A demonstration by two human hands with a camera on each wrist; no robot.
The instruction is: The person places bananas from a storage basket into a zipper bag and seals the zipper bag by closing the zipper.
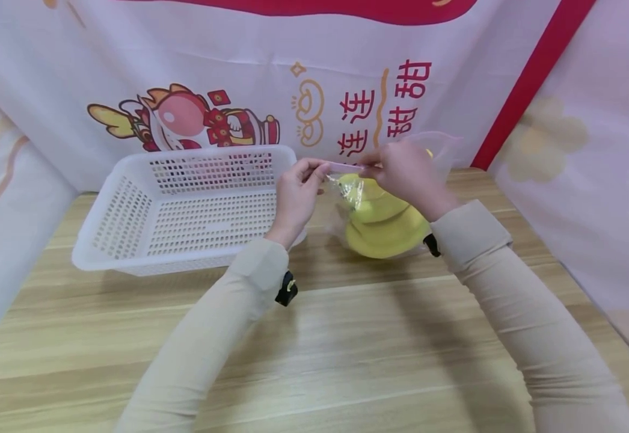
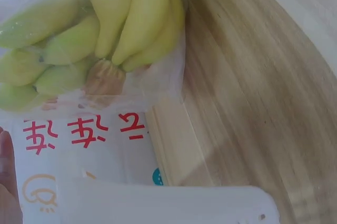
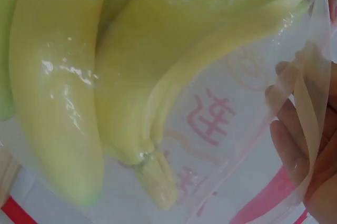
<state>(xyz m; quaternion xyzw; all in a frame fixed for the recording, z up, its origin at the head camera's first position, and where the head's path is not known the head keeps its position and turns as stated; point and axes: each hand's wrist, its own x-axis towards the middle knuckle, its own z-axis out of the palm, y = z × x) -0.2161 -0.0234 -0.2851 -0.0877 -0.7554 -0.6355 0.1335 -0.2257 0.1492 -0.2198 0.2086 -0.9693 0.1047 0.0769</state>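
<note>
A clear plastic bag (image 1: 447, 157) with a pinkish strip along its top edge holds a bunch of yellow bananas (image 1: 387, 237). With thumb and fingertips, my left hand (image 1: 297, 195) pinches the left end of that strip. Further right along the same strip, my right hand (image 1: 409, 174) pinches it too, its wrist passing over the bag. Through the film in the left wrist view, yellow bananas (image 2: 147, 19) and greener ones (image 2: 63, 45) show around a brown stem. The right wrist view has the fingers (image 3: 289, 134) beside the bag, partly seen through it.
Left of the bag stands a white perforated plastic basket (image 1: 147, 263), its right end close to my left hand. Both rest on a wood-grain table (image 1: 347, 355). A white printed cloth (image 1: 228, 42) hangs behind, with more cloth at both sides.
</note>
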